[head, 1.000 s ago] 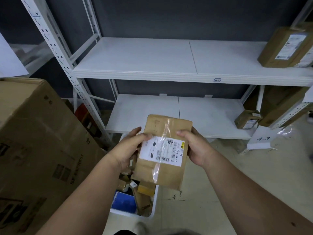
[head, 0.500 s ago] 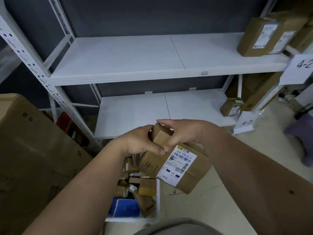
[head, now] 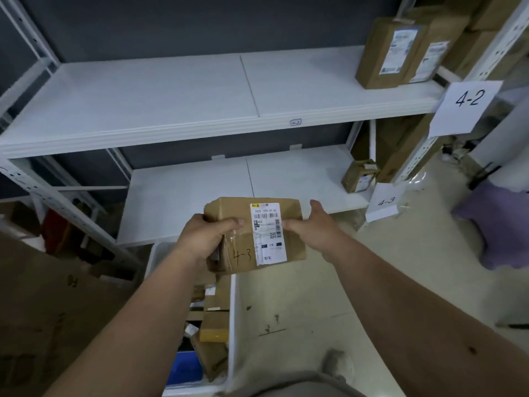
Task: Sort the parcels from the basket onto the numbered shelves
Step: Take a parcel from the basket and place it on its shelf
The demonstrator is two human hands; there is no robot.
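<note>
Head view looks down past two bare forearms that reach forward from the bottom corners. Below them stands a white basket [head: 232,310] on the pale floor [head: 300,296], holding a jumble of small brown parcels and one blue item [head: 186,368]. To the left a large cardboard box [head: 43,325] fills the lower corner.

Above the basket, both hands carry a brown cardboard parcel [head: 243,247]. It is a flat box, sealed with clear tape, with "4-3" handwritten in dark ink on its top face and a white shipping label with barcodes running across the top and over the far edge. The left hand [head: 206,239] grips the parcel's left end, thumb curled over the top and fingers under it. The right hand [head: 309,224] holds the right side, thumb pressed on the label and fingers stretched along the far right edge; its wrist bends inward.

Beyond the parcel lies the lower shelf [head: 186,196], white, with one small brown parcel [head: 359,176] at its right end and a paper tag reading "4-3" [head: 385,202] on the upright beside it. Higher and farther back is the upper shelf [head: 171,96], with two labelled brown parcels [head: 395,53] standing at its right end beside a paper tag reading "4-2" [head: 466,107]. A dark grey wall [head: 200,24] backs the rack.
</note>
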